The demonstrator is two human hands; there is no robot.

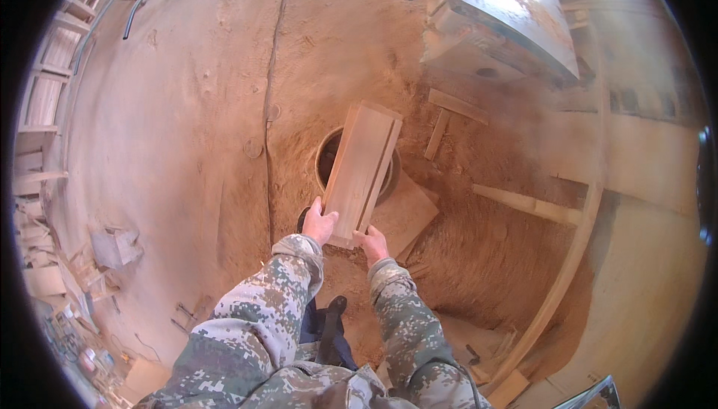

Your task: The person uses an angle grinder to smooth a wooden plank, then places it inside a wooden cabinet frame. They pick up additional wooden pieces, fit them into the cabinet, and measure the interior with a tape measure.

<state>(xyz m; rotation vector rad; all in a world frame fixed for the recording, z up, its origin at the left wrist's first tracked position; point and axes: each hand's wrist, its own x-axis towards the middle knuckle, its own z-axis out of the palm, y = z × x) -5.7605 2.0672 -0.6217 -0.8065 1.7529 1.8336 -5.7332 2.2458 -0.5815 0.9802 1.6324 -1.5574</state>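
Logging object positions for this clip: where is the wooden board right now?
In the head view the wooden board sits at centre, gripped at its near end by the left hand and right hand, stretching away above a round bucket on the sawdust-covered floor.

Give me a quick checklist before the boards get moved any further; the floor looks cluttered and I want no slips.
1. Both hands on the load: left hand and right hand each hold the near end of the wooden boards. Ok.
2. Grip security: only the near end is held and the far end is unsupported. Cannot tell.
3. Boards aligned: they lie flush together. Ok.
4. Below the boards: a round dark bucket sits directly under them. Not ok.
5. Footing: sawdust-covered floor with loose wood offcuts. Not ok.
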